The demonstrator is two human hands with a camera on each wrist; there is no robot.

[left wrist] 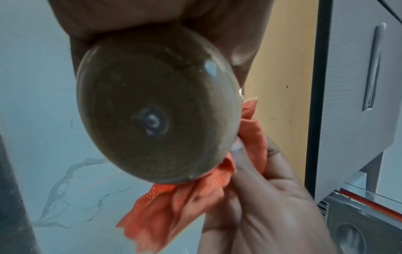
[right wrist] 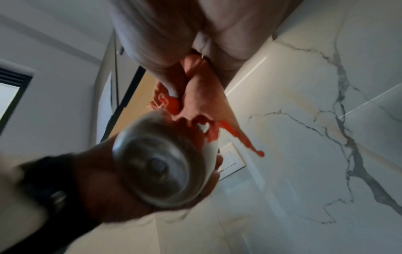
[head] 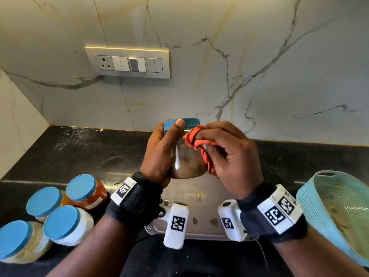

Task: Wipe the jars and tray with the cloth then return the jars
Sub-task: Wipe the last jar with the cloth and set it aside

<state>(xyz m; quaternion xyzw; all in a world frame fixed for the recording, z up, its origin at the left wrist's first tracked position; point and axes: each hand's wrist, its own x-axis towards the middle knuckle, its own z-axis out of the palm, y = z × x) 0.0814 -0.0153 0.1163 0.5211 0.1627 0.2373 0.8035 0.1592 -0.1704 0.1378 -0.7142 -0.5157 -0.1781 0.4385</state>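
Jar (head: 186,154) up at 12 o'clock above steel tray (head: 191,188), my left hand (head: 157,154) wrapped round body and lid so wall faces right. Right hand (head: 227,156) pinches bunched cloth (head: 196,139) against its 3 o'clock side, wiping. Four jars (head: 60,208) wait at 8 o'clock.

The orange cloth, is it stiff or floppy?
Probably floppy: the orange cloth bunches in the right hand and a loose end dangles. It looks thin, likely light, and moulds against the jar.
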